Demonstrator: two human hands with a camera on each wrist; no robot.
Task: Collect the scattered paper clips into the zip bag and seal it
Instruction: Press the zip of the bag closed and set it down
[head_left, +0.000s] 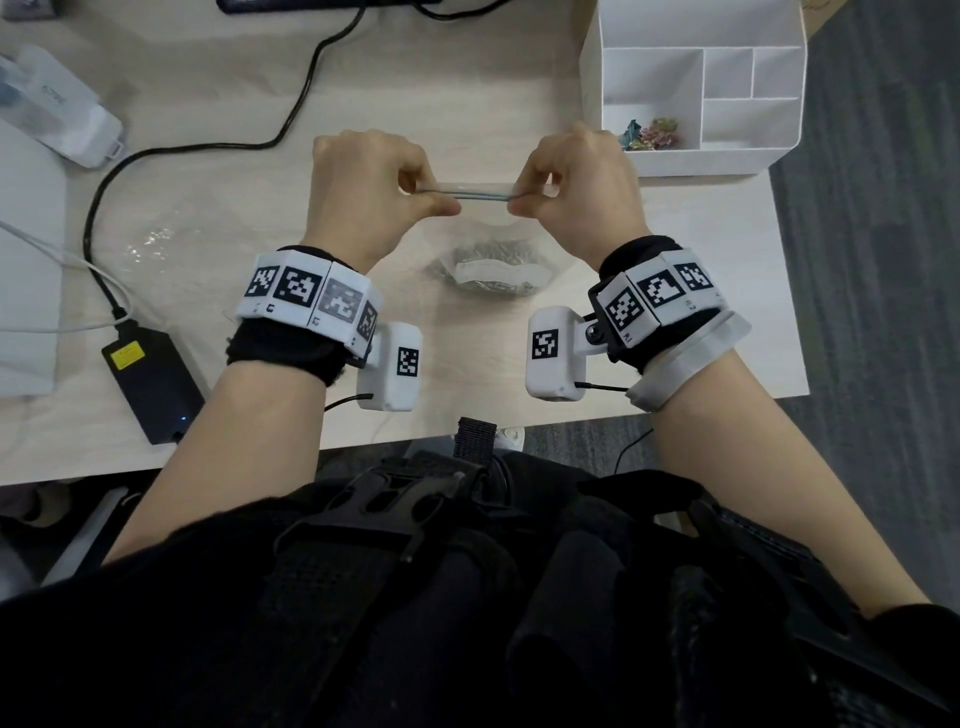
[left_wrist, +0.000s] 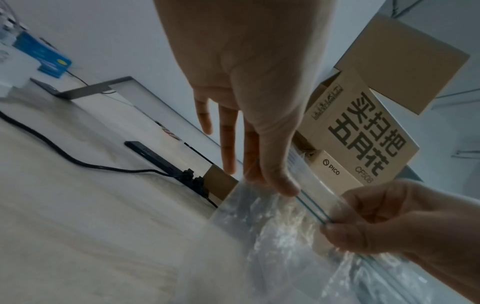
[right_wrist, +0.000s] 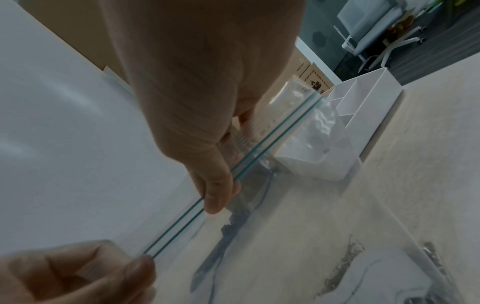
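Note:
A clear zip bag (head_left: 480, 228) hangs upright over the desk, its blue-green zip strip (head_left: 470, 193) held level between my two hands. My left hand (head_left: 410, 195) pinches the strip's left end with thumb and forefinger. My right hand (head_left: 524, 200) pinches the right end the same way. A heap of dark paper clips (head_left: 493, 270) lies at the bottom of the bag on the desk. The left wrist view shows the left thumb (left_wrist: 285, 185) on the strip (left_wrist: 311, 207) and the right hand (left_wrist: 376, 218) gripping it. The right wrist view shows the strip (right_wrist: 207, 203) running between both thumbs.
A white compartment organiser (head_left: 696, 88) with small colourful items stands at the back right. A black cable (head_left: 208, 150) and a black power brick (head_left: 156, 384) lie at the left. Another clear bag (head_left: 156, 244) lies flat on the left. The desk's front edge is near my body.

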